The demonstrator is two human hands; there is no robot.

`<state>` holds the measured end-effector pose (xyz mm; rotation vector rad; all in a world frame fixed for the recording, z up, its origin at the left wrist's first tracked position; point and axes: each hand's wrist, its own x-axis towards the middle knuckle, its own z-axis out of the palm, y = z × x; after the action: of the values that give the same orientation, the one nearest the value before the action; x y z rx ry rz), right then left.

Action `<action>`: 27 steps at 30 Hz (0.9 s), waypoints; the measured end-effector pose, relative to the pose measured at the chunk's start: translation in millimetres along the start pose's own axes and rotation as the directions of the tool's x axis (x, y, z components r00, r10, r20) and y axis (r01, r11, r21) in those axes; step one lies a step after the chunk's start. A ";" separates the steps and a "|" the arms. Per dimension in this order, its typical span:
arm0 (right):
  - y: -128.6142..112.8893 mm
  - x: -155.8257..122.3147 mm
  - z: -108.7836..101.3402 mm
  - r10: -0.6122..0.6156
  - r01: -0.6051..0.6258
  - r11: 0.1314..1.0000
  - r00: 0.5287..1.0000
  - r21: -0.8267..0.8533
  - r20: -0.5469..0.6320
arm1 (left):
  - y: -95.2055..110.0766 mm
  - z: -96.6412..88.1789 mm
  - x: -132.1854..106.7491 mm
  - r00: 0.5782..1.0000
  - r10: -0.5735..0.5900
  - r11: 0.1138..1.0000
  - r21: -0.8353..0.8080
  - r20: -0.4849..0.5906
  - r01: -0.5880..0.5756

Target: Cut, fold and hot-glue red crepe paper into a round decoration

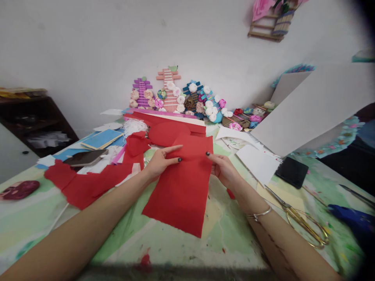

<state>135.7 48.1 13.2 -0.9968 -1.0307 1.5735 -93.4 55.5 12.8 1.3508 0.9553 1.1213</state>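
A long sheet of red paper [183, 191] is in front of me, its lower edge slightly rough. My right hand [224, 168] grips its right edge, thumb on the front and fingers behind. At the upper left of the sheet, my left hand [161, 162] holds it with thumb and index finger lying over the front; the other fingers are hidden. Behind the sheet lies a rounded red piece [168, 132]. Torn red paper scraps [88, 187] spread out to the left of my left hand.
Gold-handled scissors [304, 222] and a black square object [292, 172] lie at right, near white card [259, 164]. A phone [86, 157] and blue booklet [102, 139] are at left. Flower-decorated stick crafts [170, 91] lean on the wall. A large white board [316, 109] stands at right.
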 end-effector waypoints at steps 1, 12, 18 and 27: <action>0.2 -1.1 -0.4 -0.044 0.046 0.998 0.998 -0.040 0.050 | -0.7 -0.3 0.0 1.000 0.031 0.999 0.017 -0.004 -0.031; 11.4 8.5 -8.6 -0.271 0.302 0.922 0.950 -0.244 0.153 | -3.6 -4.1 0.8 0.971 0.229 0.948 0.212 0.066 -0.238; 15.2 17.6 -26.5 -0.277 0.324 0.842 0.946 -0.431 0.169 | -1.0 -2.4 1.3 0.968 0.223 0.964 0.121 0.116 -0.237; 4.3 3.3 -22.5 -0.176 0.303 0.857 0.933 -0.418 0.315 | -1.7 -2.3 0.6 0.993 0.058 0.981 -0.193 0.107 -0.037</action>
<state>155.0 54.0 1.8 -0.9296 -1.7107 1.2976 -95.3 56.8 11.2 1.2715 0.7190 1.1308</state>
